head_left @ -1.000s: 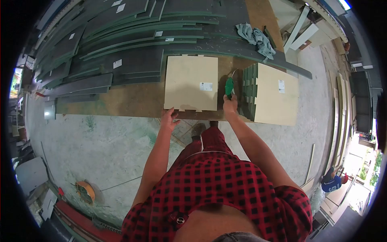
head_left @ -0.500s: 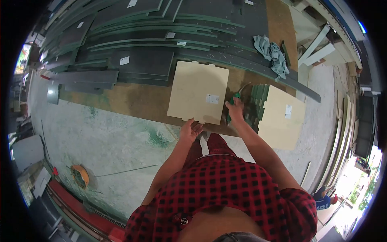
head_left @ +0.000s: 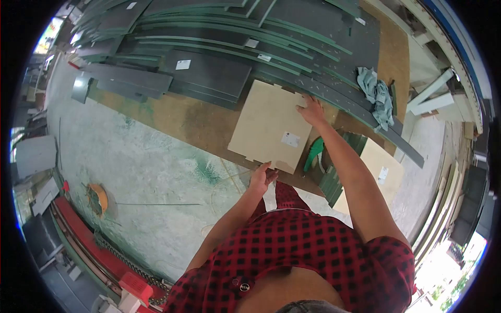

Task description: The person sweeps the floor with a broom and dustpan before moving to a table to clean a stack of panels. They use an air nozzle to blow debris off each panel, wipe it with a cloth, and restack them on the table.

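Note:
A square beige board with notched edges and a white label lies on the brown work surface. My right hand rests at its upper right corner, fingers apart. At the board's lower edge is my left hand, palm turned up and fingers spread near the edge. A green tool lies to the right of the board, under my right forearm. Further right, a stack of notched panels with green edges is topped by another beige board with a label, partly hidden by my right arm.
Long dark panels with green edges lie stacked across the back. A grey-blue cloth lies at the right back. On the floor at the left are an orange ring-shaped object and a red machine rail.
My right hand has let go of the green tool and moved up to the board's upper right corner. The view has turned, and my left hand stays by the lower edge.

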Motion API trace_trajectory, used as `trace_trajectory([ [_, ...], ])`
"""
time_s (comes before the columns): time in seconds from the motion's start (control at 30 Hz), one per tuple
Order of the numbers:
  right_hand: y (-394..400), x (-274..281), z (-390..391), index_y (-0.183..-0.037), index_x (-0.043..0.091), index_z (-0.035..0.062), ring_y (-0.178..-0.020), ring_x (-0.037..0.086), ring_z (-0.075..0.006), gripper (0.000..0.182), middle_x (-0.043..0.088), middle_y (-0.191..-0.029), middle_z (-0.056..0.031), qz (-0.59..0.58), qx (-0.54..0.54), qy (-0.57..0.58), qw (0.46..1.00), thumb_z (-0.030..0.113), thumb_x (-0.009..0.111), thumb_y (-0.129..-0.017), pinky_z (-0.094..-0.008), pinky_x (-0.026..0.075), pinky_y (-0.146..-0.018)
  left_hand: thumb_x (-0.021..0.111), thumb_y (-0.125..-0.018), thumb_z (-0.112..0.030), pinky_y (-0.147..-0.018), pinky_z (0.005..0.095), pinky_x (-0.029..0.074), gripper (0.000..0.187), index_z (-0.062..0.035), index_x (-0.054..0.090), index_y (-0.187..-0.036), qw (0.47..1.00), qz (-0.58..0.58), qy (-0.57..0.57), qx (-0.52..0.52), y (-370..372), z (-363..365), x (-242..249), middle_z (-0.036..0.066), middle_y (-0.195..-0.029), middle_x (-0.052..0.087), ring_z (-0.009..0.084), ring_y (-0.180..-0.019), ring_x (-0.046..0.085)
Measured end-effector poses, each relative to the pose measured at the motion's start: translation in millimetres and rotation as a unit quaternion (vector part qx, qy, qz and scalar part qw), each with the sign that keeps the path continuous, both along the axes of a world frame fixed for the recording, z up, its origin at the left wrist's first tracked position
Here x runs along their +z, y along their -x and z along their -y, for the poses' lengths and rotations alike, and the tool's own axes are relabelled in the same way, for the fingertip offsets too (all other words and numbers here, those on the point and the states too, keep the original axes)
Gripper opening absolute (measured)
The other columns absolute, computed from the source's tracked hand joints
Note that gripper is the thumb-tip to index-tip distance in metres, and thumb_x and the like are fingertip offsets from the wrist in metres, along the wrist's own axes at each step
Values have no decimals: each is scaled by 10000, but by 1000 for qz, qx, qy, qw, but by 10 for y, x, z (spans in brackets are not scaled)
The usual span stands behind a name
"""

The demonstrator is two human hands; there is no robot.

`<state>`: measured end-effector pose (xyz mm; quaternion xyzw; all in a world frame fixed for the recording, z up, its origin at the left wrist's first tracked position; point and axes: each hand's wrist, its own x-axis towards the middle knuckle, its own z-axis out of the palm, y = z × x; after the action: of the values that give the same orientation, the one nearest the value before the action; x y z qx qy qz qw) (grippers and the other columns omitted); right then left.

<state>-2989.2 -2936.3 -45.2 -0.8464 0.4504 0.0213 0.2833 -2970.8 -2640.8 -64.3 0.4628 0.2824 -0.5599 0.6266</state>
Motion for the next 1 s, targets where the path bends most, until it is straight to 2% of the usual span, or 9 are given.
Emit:
trace_trajectory([
  [0.17, -202, 5, 174, -1324, 431, 121, -1185, 478, -325, 700, 530, -1264, -129, -45, -12, -68, 997, 432, 660, -739, -420, 367, -974, 665, -781, -171, -641, 386, 557, 241, -63, 515, -935, 997, 65, -41, 25, 62, -10, -11, 94, -808, 591, 260, -715, 642],
  [0.43, -98, 191, -404, -1241, 523, 79, -1107, 546, -308, 689, 579, -1177, -165, -161, 75, -141, 974, 510, 635, -714, -383, 419, -924, 685, -750, -287, -460, 284, 487, 313, -40, 498, -787, 965, 217, -146, -14, -230, -717, 164, 49, -669, 532, 175, -572, 600],
  [0.53, 29, 99, -747, -1097, 605, 65, -1050, 572, -319, 546, 610, -1097, -174, -108, 84, -132, 982, 471, 613, -731, -384, 448, -887, 696, -744, -320, -430, 279, 465, 364, -9, 509, -778, 950, 237, -204, -17, -350, -1007, 198, 62, -650, 540, 161, -537, 582],
  [0.7, -9, 19, -961, -1122, 572, 10, -1071, 547, -353, 559, 585, -1122, -214, -101, 124, -124, 979, 429, 599, -754, -411, 431, -908, 697, -735, -415, -410, 285, 455, 479, 21, 516, -814, 916, 270, -280, -100, -480, -1219, 60, 92, -686, 553, 171, -551, 588],
  [0.83, 30, -297, -895, -1108, 566, 2, -1031, 532, -413, 453, 584, -1048, -259, -50, 118, -143, 981, 326, 584, -791, -432, 429, -864, 606, -732, -616, -792, 370, 489, 828, 87, 514, -1160, 860, 317, -358, -180, -584, -1280, -320, 232, -1058, 607, 284, -935, 625],
  [0.87, 86, -428, -893, -975, 587, -11, -882, 560, -424, 363, 586, -931, -264, 9, 139, -82, 987, 309, 581, -804, -439, 439, -734, 580, -737, -645, -861, 373, 463, 873, 82, 492, -1212, 837, 325, -383, -218, -633, -1267, -368, 249, -1106, 593, 286, -1004, 607],
  [0.93, 47, -318, -912, -954, 587, -21, -876, 569, -411, 351, 596, -921, -254, -15, 152, -74, 985, 296, 588, -804, -433, 441, -729, 550, -750, -664, -872, 385, 456, 864, 82, 511, -1182, 903, 246, -312, -162, -759, -1184, 63, 235, -1079, 603, 290, -1048, 576],
  [0.97, 39, -271, -914, -957, 588, -29, -860, 581, -389, 356, 607, -904, -242, -9, 149, -89, 985, 295, 588, -809, -425, 442, -728, 550, -750, -664, -872, 385, 456, 864, 82, 511, -1182, 904, 245, -321, -142, -733, -1153, -110, 235, -1079, 603, 290, -1048, 576],
  [1.0, 38, -248, -923, -959, 590, -38, -843, 593, -367, 361, 618, -887, -230, -4, 140, -104, 985, 293, 588, -814, -417, 443, -726, 526, -775, -654, -876, 389, 450, 835, 81, 519, -1173, 940, 203, -275, 4, -664, -1120, -422, 231, -1075, 603, 295, -1055, 568],
])
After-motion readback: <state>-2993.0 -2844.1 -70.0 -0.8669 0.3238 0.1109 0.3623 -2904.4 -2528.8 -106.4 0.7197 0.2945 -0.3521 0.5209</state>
